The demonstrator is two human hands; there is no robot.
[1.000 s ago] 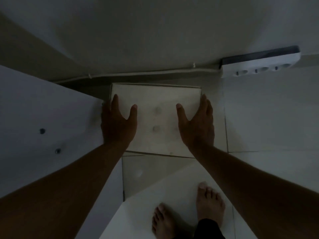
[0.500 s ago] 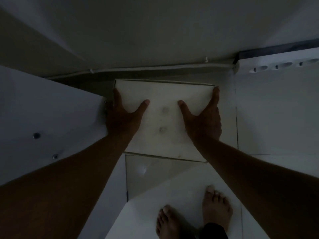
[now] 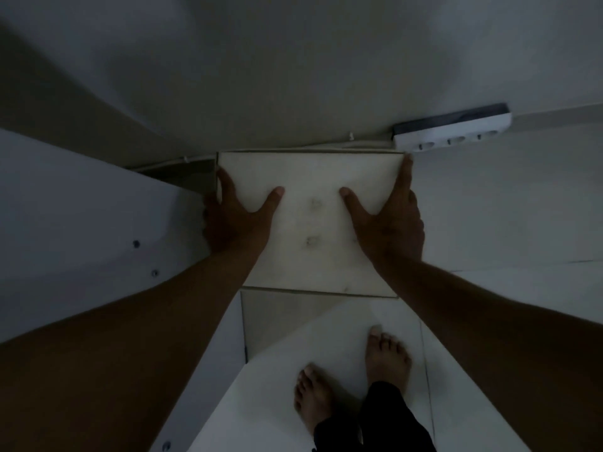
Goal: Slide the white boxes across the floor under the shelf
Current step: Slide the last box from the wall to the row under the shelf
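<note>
White box [image 3: 310, 220] flat on tiled floor [image 3: 489, 207], far edge against the wall base. Left hand [image 3: 238, 220] grips box's left side, thumb on top, fingers wrapped over the edge. Right hand [image 3: 388, 223] grips box's right side, thumb on top, index finger straight along the edge. Power strip [image 3: 453, 132] just right of box's far corner. White panel [image 3: 81, 230] left of box. Bare feet [image 3: 352, 380] near side of box.
</note>
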